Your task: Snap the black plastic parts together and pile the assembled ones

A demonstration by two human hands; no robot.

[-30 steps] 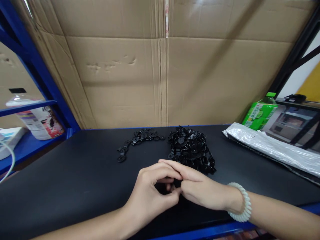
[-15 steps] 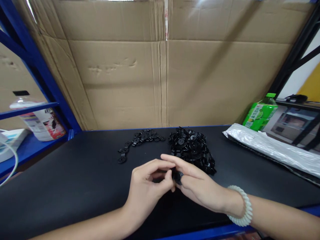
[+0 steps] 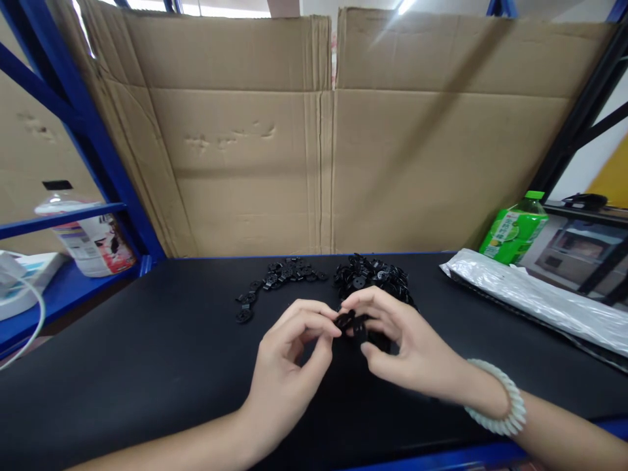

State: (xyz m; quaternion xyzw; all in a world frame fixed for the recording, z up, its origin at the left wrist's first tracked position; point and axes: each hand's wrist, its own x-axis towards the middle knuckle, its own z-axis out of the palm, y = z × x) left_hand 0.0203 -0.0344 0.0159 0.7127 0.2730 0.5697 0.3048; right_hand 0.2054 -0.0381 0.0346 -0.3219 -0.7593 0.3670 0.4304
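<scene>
Between my hands, above the black table mat, are small black plastic pieces (image 3: 360,328). My left hand (image 3: 297,360) pinches the edge of one round piece between thumb and fingertips. The fingers of my right hand (image 3: 409,347) curl around another black piece beside it, thumb below. Whether the pieces are joined cannot be made out. Just behind my right hand lies a big pile of black parts (image 3: 375,271), partly hidden by the fingers. Farther left, a linked string of round black parts (image 3: 272,278) rests on the mat.
Silvery plastic wrapping (image 3: 530,304) lies along the right side, near a green bottle (image 3: 515,229). A large bottle (image 3: 93,242) and a white device (image 3: 29,288) with a cable stand on the left shelf. Cardboard (image 3: 255,176) closes off the back.
My right hand has moved slightly right and its fingers have spread more around the black piece, showing more of the parts. The view has shifted a little.
</scene>
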